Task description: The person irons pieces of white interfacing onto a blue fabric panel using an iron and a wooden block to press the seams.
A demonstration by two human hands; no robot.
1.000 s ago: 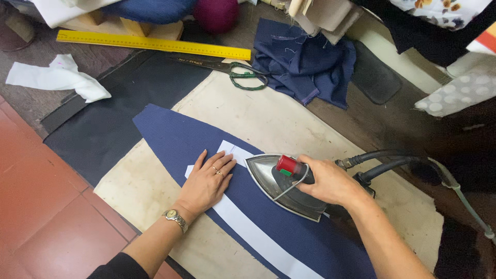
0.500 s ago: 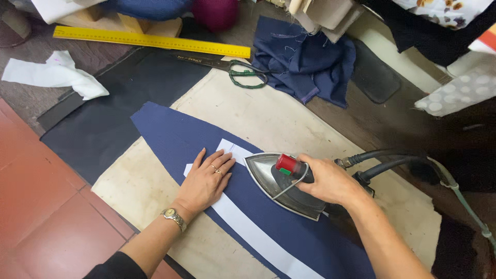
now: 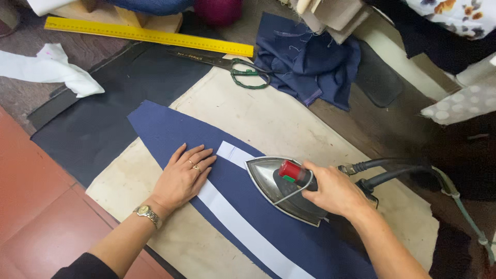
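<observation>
Pressing is carried on: the iron [image 3: 285, 188], clamped in the right hand [image 3: 335, 190], has barely shifted since earlier, at 3 o'clock of the left hand [image 3: 183, 175], spread flat on the white strip [image 3: 243, 227] and navy fabric piece [image 3: 170, 129].

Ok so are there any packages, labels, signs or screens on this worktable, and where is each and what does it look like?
No packages, signs or screens in view.
Yellow ruler: long flat strip with printed marks, lying along the top edge of the table.
Scissors: dark blades with small markings, green-wrapped handles, just below the ruler.
Wristwatch: small gold-coloured dial on the left wrist, too small to make out.
</observation>
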